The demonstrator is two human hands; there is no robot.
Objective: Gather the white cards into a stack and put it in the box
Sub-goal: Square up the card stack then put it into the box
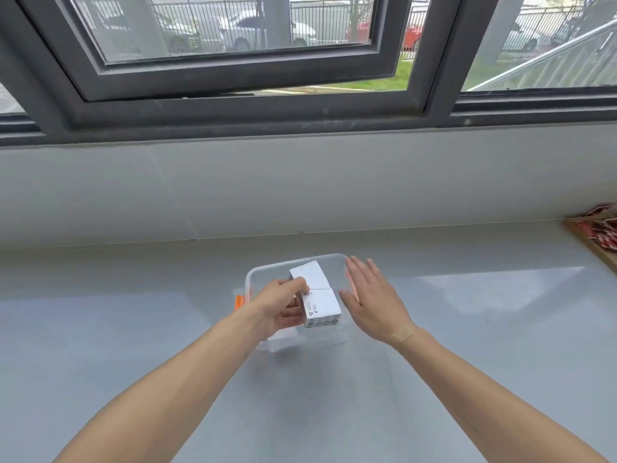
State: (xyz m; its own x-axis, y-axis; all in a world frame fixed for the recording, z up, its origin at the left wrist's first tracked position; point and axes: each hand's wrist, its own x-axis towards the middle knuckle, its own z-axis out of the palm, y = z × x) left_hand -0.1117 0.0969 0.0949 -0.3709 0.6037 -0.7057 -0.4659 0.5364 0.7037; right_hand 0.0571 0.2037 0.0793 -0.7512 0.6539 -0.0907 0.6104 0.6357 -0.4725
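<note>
While a person leans over a grey tabletop [467, 329] beneath a dark-framed window [233, 81], the left hand [278, 304] grips a stack of white cards [319, 304] over a clear plastic box [263, 270]. Fingers [297, 284] curl across the top of the stack and the thumb sits underneath, so the cards are pinched firmly at their left end. The stack tilts, its far end raised toward the box's back wall, its near edge showing the layered card sides and a strip of small black print. It sits within the box's outline, though whether it touches the bottom cannot be told.

The right hand [374, 302] is spread flat and empty, fingers straight and pointing away from the person, palm facing left. It hovers just beside the box's right wall and the right edge of the stack; contact with either cannot be made out.

An orange clip [239, 302] shows at the box's left side, partly hidden by the left wrist. Something white lies under the left hand at the box's near corner, too hidden to identify. At the tabletop's far right edge sits a wooden tray [591, 245] holding red packets [601, 228]. Beyond the glass, parked cars [267, 31], a fence and a strip of grass are visible.
</note>
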